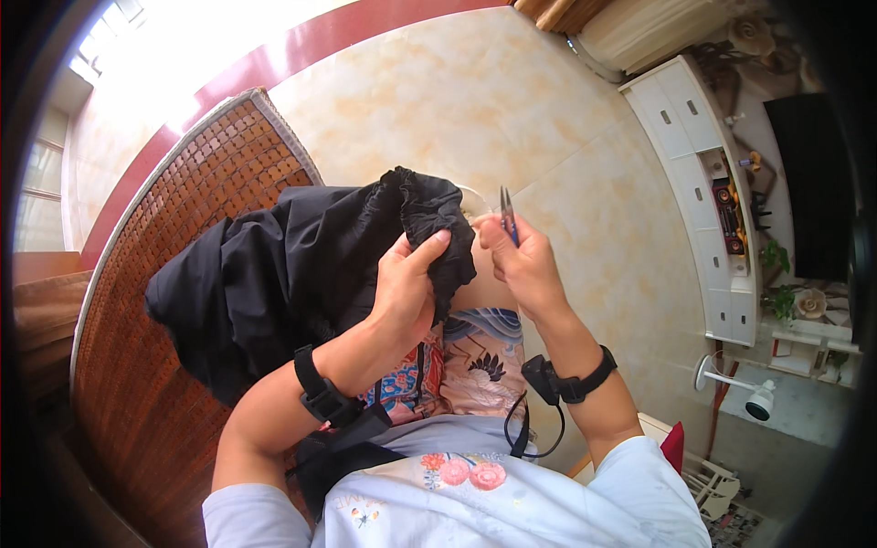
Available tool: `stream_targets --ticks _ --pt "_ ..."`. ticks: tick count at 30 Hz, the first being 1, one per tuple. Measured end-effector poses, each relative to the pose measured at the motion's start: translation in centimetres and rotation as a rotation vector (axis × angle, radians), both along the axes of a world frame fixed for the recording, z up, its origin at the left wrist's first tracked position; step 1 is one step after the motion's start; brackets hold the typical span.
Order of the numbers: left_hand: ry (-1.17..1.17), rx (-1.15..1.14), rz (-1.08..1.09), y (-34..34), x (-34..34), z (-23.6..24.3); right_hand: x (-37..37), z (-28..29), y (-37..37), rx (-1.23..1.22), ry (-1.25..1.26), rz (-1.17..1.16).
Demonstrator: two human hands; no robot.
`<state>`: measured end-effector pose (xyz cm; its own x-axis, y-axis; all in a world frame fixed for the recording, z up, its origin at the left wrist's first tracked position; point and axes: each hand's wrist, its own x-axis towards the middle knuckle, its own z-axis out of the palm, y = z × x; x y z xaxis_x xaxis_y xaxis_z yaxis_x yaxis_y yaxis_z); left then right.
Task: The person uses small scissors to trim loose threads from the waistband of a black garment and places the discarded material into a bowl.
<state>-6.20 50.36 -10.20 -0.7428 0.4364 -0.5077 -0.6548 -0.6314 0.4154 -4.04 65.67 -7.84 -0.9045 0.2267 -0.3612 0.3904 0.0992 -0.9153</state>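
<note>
A black garment (292,247) with a gathered, ruffled edge lies across my lap and spreads leftward over the woven seat. My left hand (406,279) is closed on its gathered edge, thumb on top. Just right of the cloth, my right hand (525,260) grips small thread snips (508,219) with blue handles, their pointed blades upward. Right thumb and forefinger come together beside the cloth; whether they also pinch a thread is too small to tell. The garment hides my left fingers' undersides.
A brown woven mat (137,320) covers the seat at left. Beyond it is a marbled tile floor (384,100). A white cabinet (685,173) with a dark screen (808,183) stands far right, near a white camera-like device (758,402). A cable loops from my right wrist strap (585,376).
</note>
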Motion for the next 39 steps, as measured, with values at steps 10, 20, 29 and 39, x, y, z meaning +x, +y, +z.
stream_targets --ticks 10,20,29,39 --pt "0.004 0.035 0.024 -0.1 0.3 0.5 3.3 4.7 -1.3 -0.029 -0.244 0.347" --pt "0.105 -0.027 0.054 -0.1 0.8 1.4 3.1 4.5 -1.3 0.022 -0.253 0.32" --pt "-0.008 -0.073 0.004 -0.1 0.4 0.4 3.6 3.3 -2.4 0.098 0.101 0.069" --pt "-0.018 -0.051 -0.044 0.1 0.8 0.2 0.8 1.3 -0.5 0.193 0.057 0.082"
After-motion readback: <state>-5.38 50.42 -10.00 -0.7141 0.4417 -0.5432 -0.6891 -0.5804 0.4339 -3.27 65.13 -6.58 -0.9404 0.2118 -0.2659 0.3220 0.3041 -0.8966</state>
